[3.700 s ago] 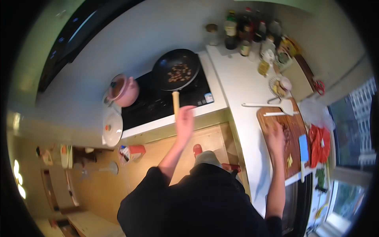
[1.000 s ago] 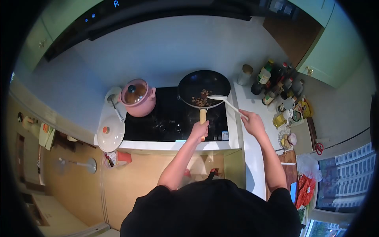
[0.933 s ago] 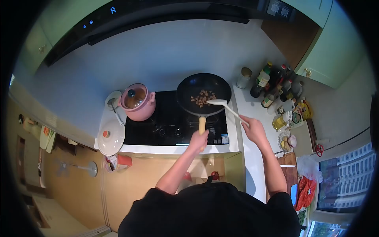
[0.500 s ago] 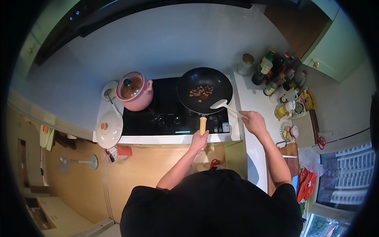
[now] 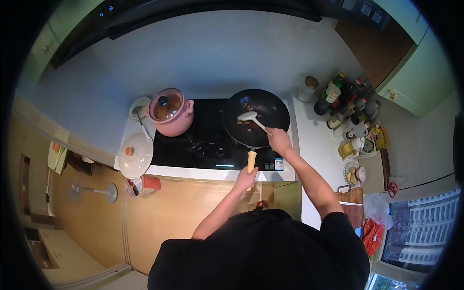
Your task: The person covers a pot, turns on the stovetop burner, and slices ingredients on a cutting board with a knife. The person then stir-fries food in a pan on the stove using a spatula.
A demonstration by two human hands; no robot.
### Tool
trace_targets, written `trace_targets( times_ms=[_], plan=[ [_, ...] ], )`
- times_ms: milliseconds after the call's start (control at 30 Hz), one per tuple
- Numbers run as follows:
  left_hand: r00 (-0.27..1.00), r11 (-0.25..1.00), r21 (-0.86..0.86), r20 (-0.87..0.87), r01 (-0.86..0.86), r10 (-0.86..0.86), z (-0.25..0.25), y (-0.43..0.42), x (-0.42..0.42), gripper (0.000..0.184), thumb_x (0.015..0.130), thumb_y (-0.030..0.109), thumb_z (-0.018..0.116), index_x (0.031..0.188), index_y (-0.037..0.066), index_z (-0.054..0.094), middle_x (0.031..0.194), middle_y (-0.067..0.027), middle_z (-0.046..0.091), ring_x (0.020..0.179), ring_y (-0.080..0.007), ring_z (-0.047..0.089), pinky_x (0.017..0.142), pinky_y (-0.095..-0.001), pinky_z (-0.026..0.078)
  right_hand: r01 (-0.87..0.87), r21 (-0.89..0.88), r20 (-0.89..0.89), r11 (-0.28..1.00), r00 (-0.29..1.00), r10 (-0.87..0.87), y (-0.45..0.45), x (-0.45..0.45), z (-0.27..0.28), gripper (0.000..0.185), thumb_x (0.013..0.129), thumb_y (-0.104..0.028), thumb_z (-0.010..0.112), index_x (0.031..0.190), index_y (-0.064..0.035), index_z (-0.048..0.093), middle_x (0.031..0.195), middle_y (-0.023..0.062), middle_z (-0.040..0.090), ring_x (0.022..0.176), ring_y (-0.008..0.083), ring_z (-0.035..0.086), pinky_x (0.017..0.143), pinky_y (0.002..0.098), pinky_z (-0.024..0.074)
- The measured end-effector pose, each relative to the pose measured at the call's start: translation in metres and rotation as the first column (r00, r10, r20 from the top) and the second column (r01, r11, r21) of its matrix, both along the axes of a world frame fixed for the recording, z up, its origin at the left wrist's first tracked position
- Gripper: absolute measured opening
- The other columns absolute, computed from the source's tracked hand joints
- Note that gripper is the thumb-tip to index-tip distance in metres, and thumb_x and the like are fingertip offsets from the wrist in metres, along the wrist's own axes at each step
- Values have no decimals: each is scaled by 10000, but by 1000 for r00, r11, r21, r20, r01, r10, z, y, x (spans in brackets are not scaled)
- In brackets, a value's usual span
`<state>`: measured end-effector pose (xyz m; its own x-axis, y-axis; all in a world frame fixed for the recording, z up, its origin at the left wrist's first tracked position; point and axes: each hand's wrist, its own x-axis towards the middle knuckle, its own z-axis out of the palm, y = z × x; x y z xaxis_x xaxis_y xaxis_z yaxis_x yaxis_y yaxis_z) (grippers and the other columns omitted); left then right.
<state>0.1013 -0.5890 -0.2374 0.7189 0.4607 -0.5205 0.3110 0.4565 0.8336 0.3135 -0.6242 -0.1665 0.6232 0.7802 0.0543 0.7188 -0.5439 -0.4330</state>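
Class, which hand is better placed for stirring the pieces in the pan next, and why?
Probably the right hand: it holds the white spatula, whose head is over the pan near the pieces. The left hand grips the pan's handle.

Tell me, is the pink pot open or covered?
Covered: a see-through lid with a dark knob sits on top of the pink pot.

The picture bends like a bowl and goes black at the corners. The room is a bit dim, with blue light on the wall [image 5: 203, 53]. Daylight shows in the window [image 5: 425, 224]. The fan [image 5: 76, 192] looks blurry.
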Motion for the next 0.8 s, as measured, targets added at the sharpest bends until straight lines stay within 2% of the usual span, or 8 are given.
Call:
trace_targets(
  times_ms=[100, 200, 300, 333, 433, 567, 600, 800],
  plan=[
    [1000, 999, -48, 16, 0, 1, 0, 1, -1, 276, 984, 262, 602, 903, 37, 465, 682, -9, 453, 465, -86, 413, 387, -265, 339, -75, 27, 66, 997, 995, 74, -49, -5, 48, 308, 847, -135, 640, 1145, -116, 714, 965, 189, 700, 902, 394, 657, 836, 475, 531],
    [1000, 998, -57, -1, -15, 15, 4, 1, -1, 264, 984, 256, 603, 905, 45, 465, 682, -7, 451, 468, -80, 410, 388, -261, 335, -63, -119, 41, 991, 997, 68, -97, -9, 67, 316, 838, -132, 646, 1146, -120, 714, 934, 185, 702, 887, 393, 657, 821, 477, 526],
    [1000, 997, -72, -8, -10, 10, 7, 2, -2, 256, 983, 251, 603, 908, 50, 463, 686, -6, 452, 469, -78, 410, 387, -259, 332, -37, -33, 54, 999, 998, 39, -86, -6, 44, 313, 855, -129, 619, 1155, -136, 710, 929, 204, 693, 870, 404, 657, 811, 490, 526],
    [1000, 997, -79, -5, -3, 3, 6, 0, 0, 257, 982, 251, 605, 908, 56, 455, 684, -2, 446, 465, -75, 400, 388, -257, 325, 41, -1, 24, 999, 999, -41, -74, -5, 39, 308, 857, -136, 638, 1157, -143, 709, 946, 201, 693, 886, 403, 656, 819, 479, 529],
    [1000, 997, -77, 1, 1, -1, 8, 5, 1, 261, 979, 252, 610, 907, 68, 439, 681, 4, 435, 455, -70, 380, 389, -253, 311, 115, 55, -15, 992, 993, -114, -76, 3, 52, 319, 850, -139, 650, 1164, -139, 709, 996, 215, 685, 921, 402, 650, 830, 455, 524],
    [1000, 999, -44, -25, 1, -2, 11, 2, -2, 269, 980, 257, 609, 893, 63, 444, 674, 2, 441, 461, -77, 395, 394, -258, 325, 7, -219, -12, 976, 1000, -10, -100, 15, 81, 316, 832, -158, 673, 1144, -155, 723, 1023, 198, 695, 960, 390, 652, 856, 458, 524],
    [1000, 999, -37, -23, 1, -2, 9, 2, -4, 272, 981, 260, 605, 884, 59, 449, 666, 1, 443, 467, -81, 409, 395, -259, 336, 1, -223, -6, 975, 1000, -3, -91, 16, 75, 304, 836, -167, 671, 1134, -154, 727, 1027, 184, 702, 985, 387, 648, 867, 451, 525],
    [1000, 1000, 2, -5, 4, -4, -2, 3, -1, 288, 982, 273, 603, 867, 51, 461, 662, -4, 455, 468, -91, 429, 395, -271, 355, 128, 267, 5, 955, 991, -134, -10, 44, 5, 286, 859, -165, 660, 1133, -110, 720, 1008, 210, 693, 984, 394, 647, 874, 453, 523]
  ],
)
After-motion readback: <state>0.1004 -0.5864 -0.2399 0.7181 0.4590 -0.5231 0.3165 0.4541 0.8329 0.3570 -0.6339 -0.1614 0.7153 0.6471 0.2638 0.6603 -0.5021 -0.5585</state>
